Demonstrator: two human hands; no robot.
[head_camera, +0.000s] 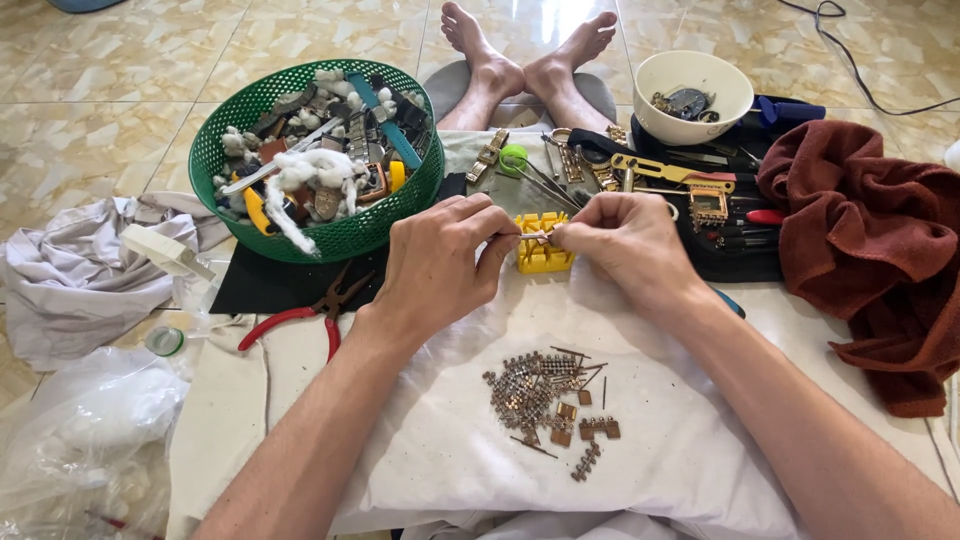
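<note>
My left hand (440, 262) and my right hand (625, 243) meet over a yellow plastic block (543, 254) on a white cloth (660, 440). Both pinch a small thin metal piece (537, 235) between their fingertips, just above the block. A pile of small metal watch-band links and pins (548, 393) lies on the cloth, nearer to me than the hands.
A green basket (318, 160) of watch parts and cotton stands at the left. Red-handled pliers (310, 312) lie beside my left wrist. A white bowl (692, 95), tools (660, 170) and a brown towel (870, 240) are at the right. My feet (530, 60) rest beyond.
</note>
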